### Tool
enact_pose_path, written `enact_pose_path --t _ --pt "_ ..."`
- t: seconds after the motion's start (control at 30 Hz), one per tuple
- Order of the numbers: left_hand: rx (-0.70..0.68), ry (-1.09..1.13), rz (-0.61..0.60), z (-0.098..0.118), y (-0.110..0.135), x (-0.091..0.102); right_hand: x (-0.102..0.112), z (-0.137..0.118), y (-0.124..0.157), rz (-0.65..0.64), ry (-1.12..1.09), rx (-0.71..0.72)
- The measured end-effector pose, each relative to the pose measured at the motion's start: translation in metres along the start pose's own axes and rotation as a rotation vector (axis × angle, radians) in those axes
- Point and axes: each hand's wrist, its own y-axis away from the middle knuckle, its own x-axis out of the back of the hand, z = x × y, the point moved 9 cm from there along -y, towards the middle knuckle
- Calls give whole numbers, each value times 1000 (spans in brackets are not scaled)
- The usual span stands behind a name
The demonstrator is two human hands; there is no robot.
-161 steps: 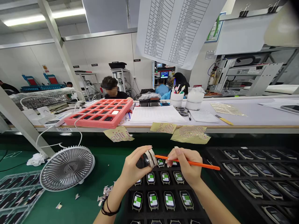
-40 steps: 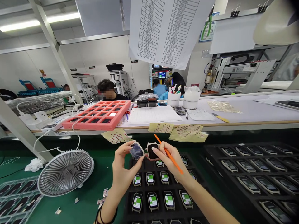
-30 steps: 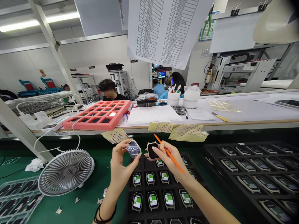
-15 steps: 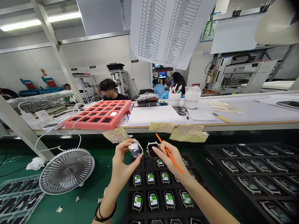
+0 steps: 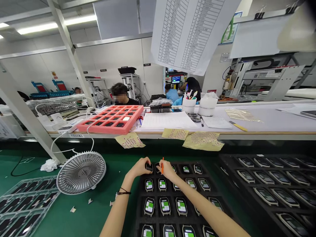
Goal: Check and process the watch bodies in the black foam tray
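Note:
My left hand (image 5: pixel 141 168) is closed on a smartwatch (image 5: pixel 149 168) at the back left pocket of a black foam tray (image 5: pixel 153 194). Its thumb and fingers pinch the dark watch by the edges. In my right hand (image 5: pixel 169 171) is a slim orange stick (image 5: pixel 162 165), held upright between the fingers. Beside those fingertips a second watch (image 5: pixel 157 168) sits at the neighbouring pocket, partly covered by the hand. Several watches with lit green and white screens (image 5: pixel 165 205) fill the pockets nearer to me; my right forearm hides some of them.
A grey round fan (image 5: pixel 81 172) stands to the left, behind a clear tray (image 5: pixel 29 202) of dark parts. Another black tray (image 5: pixel 263 184) of watches lies on the right. On the shelf ahead are a pink foam tray (image 5: pixel 112 119), papers (image 5: pixel 169 120) and white pots (image 5: pixel 189 105).
Both hands have gone down from above the tray to its back row, each with its watch. The orange stick has turned from slanting to nearly upright. My view has shifted slightly left.

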Motion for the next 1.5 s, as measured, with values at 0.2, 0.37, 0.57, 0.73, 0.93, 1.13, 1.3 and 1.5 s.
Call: enact_pose_path --t 0.2,0.37,0.57,0.73,0.93,1.13,1.3,1.5 --pt "24 -165 -37 19 2 -2 79 28 12 137 262 -63" --pt "24 -293 -78 50 -12 -26 134 77 38 166 436 -209" --pt "45 -434 -161 64 -30 -48 125 94 51 109 477 -167" --pt "34 -464 -89 90 -43 -70 108 88 42 96 528 -186" --pt "93 -417 -23 92 -52 -97 87 79 37 60 543 -160" --pt "112 -303 45 91 -43 -87 80 92 26 16 398 -171" --pt "86 -121 -21 92 -35 -93 75 91 27 -36 259 -141" --pt "78 137 -10 77 -36 -93 69 98 30 -40 110 -216"
